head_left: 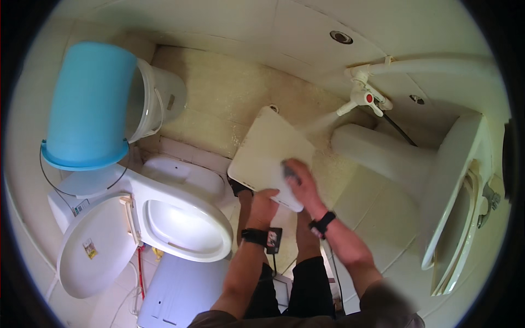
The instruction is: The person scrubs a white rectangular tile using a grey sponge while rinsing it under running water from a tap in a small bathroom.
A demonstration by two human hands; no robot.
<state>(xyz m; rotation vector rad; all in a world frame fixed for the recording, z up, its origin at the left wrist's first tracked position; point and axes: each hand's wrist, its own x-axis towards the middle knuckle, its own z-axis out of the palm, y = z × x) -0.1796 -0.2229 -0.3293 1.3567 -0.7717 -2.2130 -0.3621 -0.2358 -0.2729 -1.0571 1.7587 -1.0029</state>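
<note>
A flat white panel (270, 153), roughly square with rounded corners, is held tilted in front of my legs. My left hand (264, 206) is closed on its near edge; part of the fingers is hidden. On the panel's upper face, toward its right side, my right hand (302, 183) presses a small dark grey pad (290, 171), whose exact kind I cannot make out. Beyond the panel, a white tap (362, 99) with a red-centred handle sprays water toward the panel's far right side.
To the left stands a toilet (188, 227) with its lid (98, 246) raised. Behind it, an upturned blue bucket (90, 104) rests beside a white bucket (169, 101). A washbasin (459, 197) on a pedestal (383, 156) stands at right. A grey-blue bin (178, 292) is near my left side.
</note>
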